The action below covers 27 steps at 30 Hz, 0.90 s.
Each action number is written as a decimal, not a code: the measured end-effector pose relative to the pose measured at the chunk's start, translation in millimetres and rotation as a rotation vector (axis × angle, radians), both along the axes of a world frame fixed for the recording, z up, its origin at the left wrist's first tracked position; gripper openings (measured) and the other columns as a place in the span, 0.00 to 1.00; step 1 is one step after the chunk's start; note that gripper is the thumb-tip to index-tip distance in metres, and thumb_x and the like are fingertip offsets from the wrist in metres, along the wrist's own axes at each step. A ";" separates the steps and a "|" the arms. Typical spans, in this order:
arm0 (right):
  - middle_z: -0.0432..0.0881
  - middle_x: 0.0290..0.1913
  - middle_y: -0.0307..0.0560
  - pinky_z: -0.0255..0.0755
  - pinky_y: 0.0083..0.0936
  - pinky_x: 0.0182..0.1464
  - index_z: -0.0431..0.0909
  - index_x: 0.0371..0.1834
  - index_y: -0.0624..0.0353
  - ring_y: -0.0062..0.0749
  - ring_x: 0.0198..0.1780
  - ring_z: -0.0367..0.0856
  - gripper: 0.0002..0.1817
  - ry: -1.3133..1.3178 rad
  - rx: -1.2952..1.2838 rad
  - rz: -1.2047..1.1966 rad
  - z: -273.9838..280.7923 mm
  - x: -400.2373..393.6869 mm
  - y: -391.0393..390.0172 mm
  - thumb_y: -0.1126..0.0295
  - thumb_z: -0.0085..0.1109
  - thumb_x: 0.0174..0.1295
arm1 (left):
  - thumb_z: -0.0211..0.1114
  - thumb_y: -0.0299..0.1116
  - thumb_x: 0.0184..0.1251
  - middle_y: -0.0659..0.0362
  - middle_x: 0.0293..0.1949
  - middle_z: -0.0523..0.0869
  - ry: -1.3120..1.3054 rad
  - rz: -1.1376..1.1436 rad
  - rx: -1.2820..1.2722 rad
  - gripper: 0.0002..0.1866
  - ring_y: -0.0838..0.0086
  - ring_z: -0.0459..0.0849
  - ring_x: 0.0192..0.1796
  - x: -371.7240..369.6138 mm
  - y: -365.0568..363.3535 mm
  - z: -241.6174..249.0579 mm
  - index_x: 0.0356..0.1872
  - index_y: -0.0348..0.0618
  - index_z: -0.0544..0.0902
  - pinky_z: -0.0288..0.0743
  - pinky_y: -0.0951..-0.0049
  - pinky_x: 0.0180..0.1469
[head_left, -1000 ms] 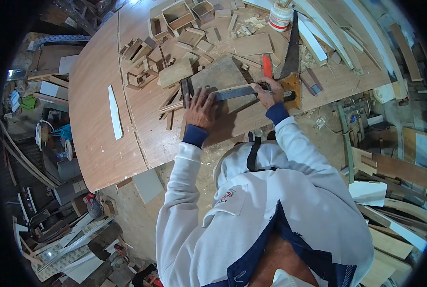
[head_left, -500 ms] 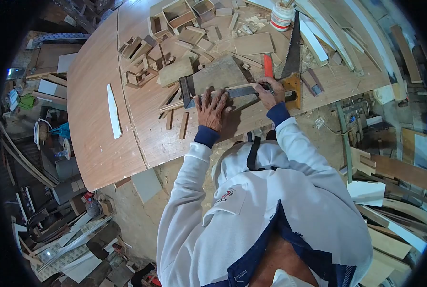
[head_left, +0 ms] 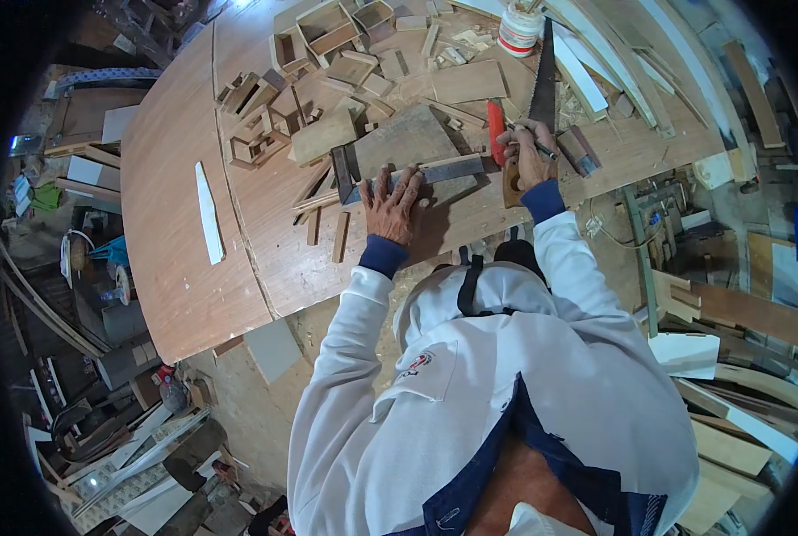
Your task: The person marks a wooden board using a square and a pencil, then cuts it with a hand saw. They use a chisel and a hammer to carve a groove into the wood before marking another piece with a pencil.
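My left hand (head_left: 392, 204) lies flat with fingers spread, pressing a metal try square (head_left: 443, 168) down on a grey wooden board (head_left: 405, 137) on the round wooden table (head_left: 171, 232). The square's dark stock (head_left: 341, 174) sticks out at the left of the board. My right hand (head_left: 528, 159) is off to the right of the square's blade, closed on a thin dark pencil (head_left: 542, 148). It hovers over the wooden handle of a handsaw (head_left: 543, 85), beside a red tool (head_left: 495, 143).
Small open wooden boxes (head_left: 327, 27) and offcuts (head_left: 260, 134) crowd the far side of the table. A white jar (head_left: 518, 29) stands by the saw tip. A pale strip (head_left: 208, 213) lies at the left. Planks and scrap surround the table on the floor.
My right hand has left the square's blade and moved right and away, over the saw handle, with the pencil. My left hand shifted right along the square, then stayed pressing.
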State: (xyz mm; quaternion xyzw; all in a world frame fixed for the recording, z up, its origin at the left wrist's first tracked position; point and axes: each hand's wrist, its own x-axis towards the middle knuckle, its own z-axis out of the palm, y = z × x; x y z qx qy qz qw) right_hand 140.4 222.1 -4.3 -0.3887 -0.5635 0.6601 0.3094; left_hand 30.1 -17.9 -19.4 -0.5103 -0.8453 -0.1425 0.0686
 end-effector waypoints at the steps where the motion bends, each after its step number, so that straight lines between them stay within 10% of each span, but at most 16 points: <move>1: 0.83 0.28 0.38 0.69 0.17 0.27 0.79 0.45 0.60 0.16 0.25 0.74 0.12 -0.004 0.017 -0.003 0.8 -0.4 0.1 0.65 0.50 0.66 | 0.54 0.49 0.66 0.70 0.68 0.66 0.002 0.002 -0.010 0.25 0.59 0.59 0.70 0.2 -0.3 0.2 0.64 0.60 0.70 0.42 0.42 0.69; 10: 0.81 0.26 0.38 0.71 0.18 0.30 0.80 0.38 0.60 0.16 0.26 0.75 0.10 -0.164 0.486 0.378 4.8 -17.7 -23.6 0.64 0.57 0.64 | 0.55 0.46 0.66 0.70 0.68 0.66 -0.020 0.012 -0.050 0.25 0.59 0.58 0.70 2.2 -0.9 5.1 0.64 0.59 0.70 0.42 0.42 0.70; 27: 0.84 0.23 0.43 0.75 0.30 0.35 0.78 0.31 0.59 0.36 0.28 0.83 0.11 -0.210 0.596 0.544 -1.1 -35.6 -38.0 0.62 0.58 0.59 | 0.56 0.44 0.65 0.70 0.69 0.65 -0.001 0.005 -0.004 0.25 0.61 0.59 0.71 0.2 -0.5 -1.6 0.64 0.59 0.70 0.42 0.40 0.69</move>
